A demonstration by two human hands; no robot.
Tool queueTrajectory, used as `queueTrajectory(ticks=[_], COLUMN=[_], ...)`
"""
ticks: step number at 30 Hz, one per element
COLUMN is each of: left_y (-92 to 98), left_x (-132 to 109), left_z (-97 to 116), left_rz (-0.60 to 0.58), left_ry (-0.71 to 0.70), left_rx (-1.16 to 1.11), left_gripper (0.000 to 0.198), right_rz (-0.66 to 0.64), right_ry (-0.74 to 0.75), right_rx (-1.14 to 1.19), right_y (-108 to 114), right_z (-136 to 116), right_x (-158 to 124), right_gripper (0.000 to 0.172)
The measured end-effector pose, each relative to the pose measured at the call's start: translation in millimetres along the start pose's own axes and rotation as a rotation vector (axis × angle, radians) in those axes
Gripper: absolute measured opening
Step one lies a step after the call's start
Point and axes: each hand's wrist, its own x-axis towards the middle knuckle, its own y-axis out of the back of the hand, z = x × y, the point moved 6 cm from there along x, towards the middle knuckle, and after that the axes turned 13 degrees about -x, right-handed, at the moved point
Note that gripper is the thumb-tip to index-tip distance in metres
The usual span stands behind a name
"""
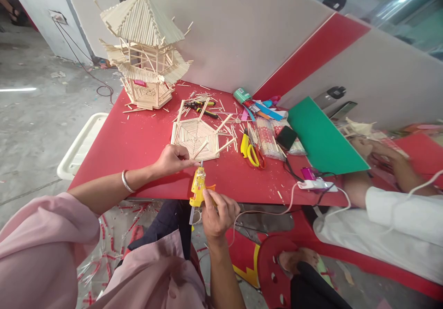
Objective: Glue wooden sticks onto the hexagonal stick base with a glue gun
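Note:
My right hand (pixel 218 212) is wrapped around a yellow hot glue gun (pixel 198 184), its nozzle pointing away from me and a clear glue stick sticking out of its back end. Close to the nozzle tip, my left hand (pixel 175 160) has thumb and fingers pinched together; whatever they hold, if anything, is too small or hidden to make out. Just beyond both hands lies a flat polygonal panel (pixel 187 136) of thin wooden sticks in concentric rings, with several sticks rising or leaning at its edges.
A tiered stick pagoda (pixel 145 55) stands at the back left of the red table (pixel 114 147). Pliers (pixel 204 109), yellow-handled scissors (pixel 251 150), bagged sticks (pixel 268 138) and a power strip (pixel 316 186) lie about. A green board (pixel 325 138) separates a co-worker's hands (pixel 367 147) at right.

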Motion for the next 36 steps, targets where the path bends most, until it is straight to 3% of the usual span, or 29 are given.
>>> queueTrajectory(ticks=[6,13,17,23,28,36], left_y=[0.0,7.7,3.2,-9.8,-12.7,-10.7], left_x=[3,5,3,1,-1,1], left_z=[-6,-5,-3,-13,-19,-21], left_rz=[-0.029,0.086,0.006,-0.157,-0.183,-0.177], left_ry=[0.023,0.060,0.173,0.377,0.425,0.383], left_rx=[0.052,0.212,0.009,-0.406,-0.452,-0.375], left_gripper=[0.054,0.035,0.016,0.029,0.031,0.026], right_rz=[-0.016,0.015,0.025,0.030,0.009,-0.002], right_ry=[0.026,-0.006,-0.040,-0.027,-0.011,-0.012], right_rx=[0.011,0.042,0.062,0.058,0.055,0.045], right_y=[0,3,4,3,1,1], right_z=[-1,-1,2,1,-1,-2], right_x=[-2,-2,0,-1,-3,-3], right_gripper=[0.039,0.046,0.051,0.055,0.047,0.049])
